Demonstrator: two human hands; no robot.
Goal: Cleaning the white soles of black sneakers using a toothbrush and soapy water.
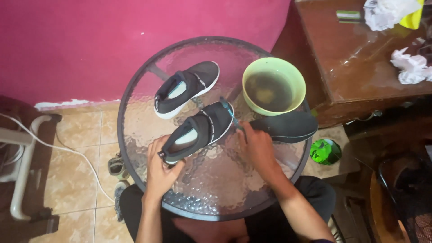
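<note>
shoe (198, 131) heel in left fingers (158, 158) — toothbrush (230, 114) at toe

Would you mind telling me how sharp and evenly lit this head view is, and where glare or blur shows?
Head view: light falls evenly on the glass table, whose textured top glints; glare streaks the wooden cabinet; the lower right corner is dark; the right hand and brush at the near shoe look slightly motion-blurred; the left hand is sharper.

Dim indoor light, soft picture.
Glare sits on the glass table (216, 180) and brown cabinet top (360, 58); the right corner lies in dark shadow, edges slightly blurred.
</note>
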